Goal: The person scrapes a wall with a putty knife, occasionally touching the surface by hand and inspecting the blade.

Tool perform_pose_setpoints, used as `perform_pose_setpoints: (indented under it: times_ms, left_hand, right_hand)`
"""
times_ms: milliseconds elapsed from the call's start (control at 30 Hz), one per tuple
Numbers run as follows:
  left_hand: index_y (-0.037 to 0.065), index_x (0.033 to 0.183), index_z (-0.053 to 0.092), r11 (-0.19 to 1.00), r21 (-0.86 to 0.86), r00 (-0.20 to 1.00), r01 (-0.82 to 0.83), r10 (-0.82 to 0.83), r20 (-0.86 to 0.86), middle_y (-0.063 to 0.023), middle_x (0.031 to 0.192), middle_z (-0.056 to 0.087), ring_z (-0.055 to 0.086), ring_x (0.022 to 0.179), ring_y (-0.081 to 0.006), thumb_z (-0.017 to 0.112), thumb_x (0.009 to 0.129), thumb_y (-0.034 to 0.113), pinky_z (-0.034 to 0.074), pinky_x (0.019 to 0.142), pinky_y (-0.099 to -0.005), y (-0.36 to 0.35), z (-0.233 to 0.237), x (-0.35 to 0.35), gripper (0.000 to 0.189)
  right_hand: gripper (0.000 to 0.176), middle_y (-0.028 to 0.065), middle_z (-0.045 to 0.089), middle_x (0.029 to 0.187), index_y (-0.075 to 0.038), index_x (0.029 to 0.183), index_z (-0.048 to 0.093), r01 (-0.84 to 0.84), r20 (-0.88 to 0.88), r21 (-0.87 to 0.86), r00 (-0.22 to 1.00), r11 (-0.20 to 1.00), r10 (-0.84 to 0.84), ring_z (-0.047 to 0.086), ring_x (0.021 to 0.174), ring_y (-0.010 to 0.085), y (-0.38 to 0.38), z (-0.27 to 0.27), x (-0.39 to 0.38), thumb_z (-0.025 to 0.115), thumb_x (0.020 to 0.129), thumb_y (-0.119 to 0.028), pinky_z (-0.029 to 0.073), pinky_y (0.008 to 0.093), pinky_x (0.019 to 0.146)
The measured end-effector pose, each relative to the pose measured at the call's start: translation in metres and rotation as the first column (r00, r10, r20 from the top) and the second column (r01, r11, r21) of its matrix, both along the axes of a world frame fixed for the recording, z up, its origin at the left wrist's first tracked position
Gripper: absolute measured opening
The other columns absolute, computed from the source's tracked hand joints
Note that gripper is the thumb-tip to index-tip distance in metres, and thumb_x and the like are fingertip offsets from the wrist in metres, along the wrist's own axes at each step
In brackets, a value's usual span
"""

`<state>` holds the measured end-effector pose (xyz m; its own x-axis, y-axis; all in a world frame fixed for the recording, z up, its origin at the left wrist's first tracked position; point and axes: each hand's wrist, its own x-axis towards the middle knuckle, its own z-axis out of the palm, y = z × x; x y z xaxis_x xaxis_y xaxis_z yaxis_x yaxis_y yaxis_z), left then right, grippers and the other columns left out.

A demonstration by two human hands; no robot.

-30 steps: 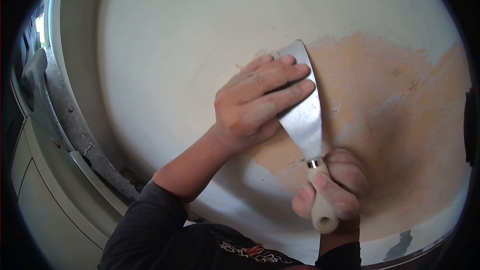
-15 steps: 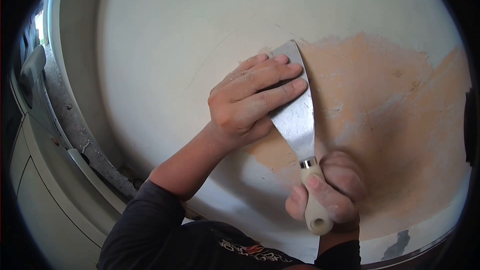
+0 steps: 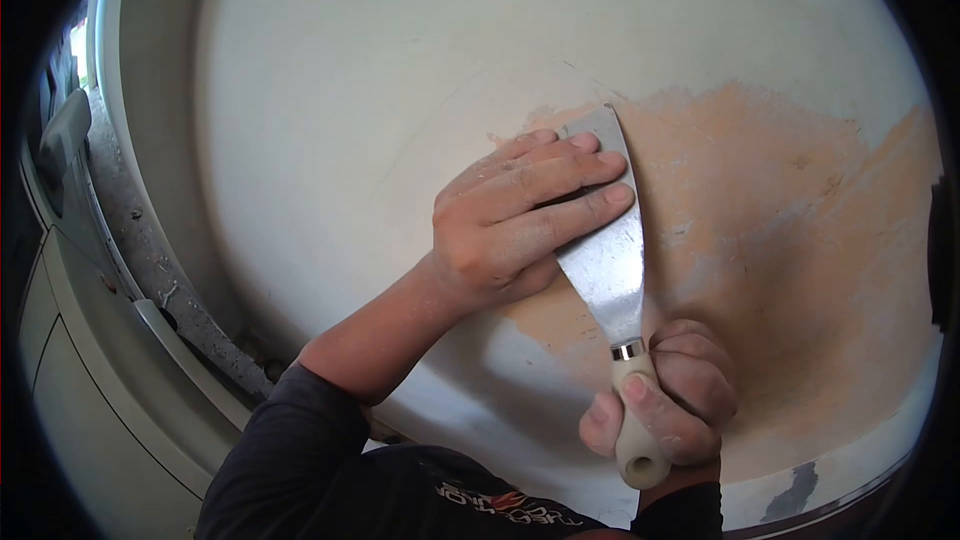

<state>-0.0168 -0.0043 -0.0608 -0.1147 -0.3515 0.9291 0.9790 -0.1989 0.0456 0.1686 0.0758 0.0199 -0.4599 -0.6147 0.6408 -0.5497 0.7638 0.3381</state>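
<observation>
A putty knife (image 3: pixel 612 285) with a wide metal blade and a pale handle lies against a pale curved panel (image 3: pixel 330 90), over a patch of orange-tan filler (image 3: pixel 740 160). Around its handle, at the lower middle, my right hand (image 3: pixel 680 395) is closed, with the thumb along the handle. My left hand (image 3: pixel 520 215) rests on the blade, fingers stretched out flat across the metal and their tips near its right edge. The left thumb is hidden, as is part of the blade under the fingers.
On the far left are a pale vehicle door (image 3: pixel 100 410) with a handle-like part (image 3: pixel 65 135) and a dusty sill (image 3: pixel 150 250). A grey bare spot (image 3: pixel 793 492) marks the panel's lower right edge. My dark shirt (image 3: pixel 420 495) shows at the bottom.
Both hands and the putty knife have moved together a little down and to the right in the view. Their hold on the knife looks the same.
</observation>
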Motion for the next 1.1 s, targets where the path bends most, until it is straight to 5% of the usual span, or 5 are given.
perform_pose_setpoints:
  times_ms: [400, 1100]
  left_hand:
    - [0.005, 0.106, 0.078, 1.000, 0.012, 1.000, 0.016, -0.016, -0.006, -0.0180, 0.111, 0.075, 0.072, 0.109, -0.0332, 0.081, 0.079, 0.007, 0.053, 0.101, -0.0438, 0.004, 0.001, 0.004, 0.027]
    - [0.005, 0.105, 0.078, 1.000, -0.006, 0.999, -0.031, 0.030, -0.021, -0.0172, 0.110, 0.075, 0.073, 0.106, -0.0328, 0.082, 0.077, 0.004, 0.054, 0.099, -0.0426, 0.002, -0.002, 0.002, 0.028]
  right_hand:
    - [0.033, 0.0010, 0.053, 0.083, -0.016, 0.100, 0.063, 0.082, -0.002, 0.015, 0.997, 0.996, -0.082, 0.056, 0.064, 0.0173, -0.006, 0.003, 0.010, 0.081, 0.072, -0.013, 0.051, 0.0322, 0.054]
    - [0.031, 0.0001, 0.048, 0.075, -0.013, 0.100, 0.063, -0.055, 0.021, -0.033, 0.998, 0.998, 0.055, 0.052, 0.054, 0.0164, 0.004, 0.001, -0.004, 0.079, 0.074, -0.010, 0.046, 0.0301, 0.048]
